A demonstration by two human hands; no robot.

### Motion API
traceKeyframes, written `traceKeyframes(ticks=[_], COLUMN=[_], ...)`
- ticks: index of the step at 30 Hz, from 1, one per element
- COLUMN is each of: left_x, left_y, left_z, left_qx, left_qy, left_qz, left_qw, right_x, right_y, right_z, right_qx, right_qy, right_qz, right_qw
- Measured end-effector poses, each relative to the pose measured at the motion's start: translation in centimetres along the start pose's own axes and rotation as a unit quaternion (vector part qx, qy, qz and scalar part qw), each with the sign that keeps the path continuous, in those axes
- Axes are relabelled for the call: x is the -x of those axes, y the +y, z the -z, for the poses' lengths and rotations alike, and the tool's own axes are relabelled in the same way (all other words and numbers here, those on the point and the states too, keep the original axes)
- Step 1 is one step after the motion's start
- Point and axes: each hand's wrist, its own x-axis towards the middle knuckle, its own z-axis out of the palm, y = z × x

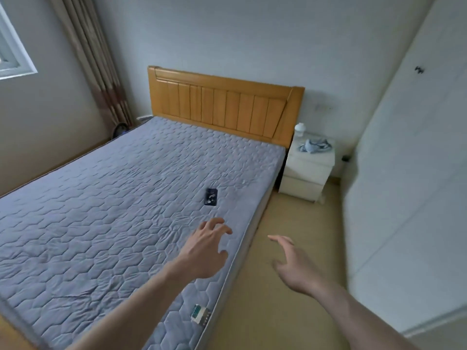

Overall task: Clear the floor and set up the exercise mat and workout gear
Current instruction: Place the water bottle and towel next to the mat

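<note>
A strip of beige floor [290,223] runs between the bed and the white wardrobe. My left hand [204,251] hovers over the mattress edge with its fingers spread and holds nothing. Over the floor strip, my right hand [295,263] is stretched forward, fingers straight and empty. A small dark phone-like object [211,196] lies on the grey quilted mattress [113,198], a little beyond my left hand. No mat or workout gear is in view.
The bed has a wooden headboard [225,107]. A white nightstand [307,170] beside it carries a white bottle [300,129] and a crumpled blue-grey cloth [314,145]. A white wardrobe [409,173] fills the right side. Curtain [96,61] and window at left.
</note>
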Motion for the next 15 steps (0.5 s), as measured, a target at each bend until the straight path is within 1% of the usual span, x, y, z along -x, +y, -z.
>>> traceKeyframes(ticks=[4, 8, 11, 15], left_x=[-6.1, -11.7, -17.7, -26.9], left_y=[3.7, 5.7, 6.9, 8.2], left_z=[0.7, 1.2, 1.7, 2.3], left_qx=[-0.002, -0.013, -0.023, -0.01], left_qy=[0.002, 0.004, 0.01, 0.011], left_qz=[-0.042, -0.062, -0.079, -0.098], left_qw=[0.999, 0.998, 0.997, 0.995], right_x=[-1.7, -4.6, -8.5, -14.5], right_y=[3.3, 5.6, 7.7, 10.7], right_z=[5.7, 10.5, 14.5, 19.3], right_qx=[-0.023, -0.026, -0.025, -0.028], right_qy=[0.043, 0.068, 0.094, 0.117], right_qz=[-0.012, -0.016, -0.02, -0.039], right_qw=[0.999, 0.997, 0.995, 0.992])
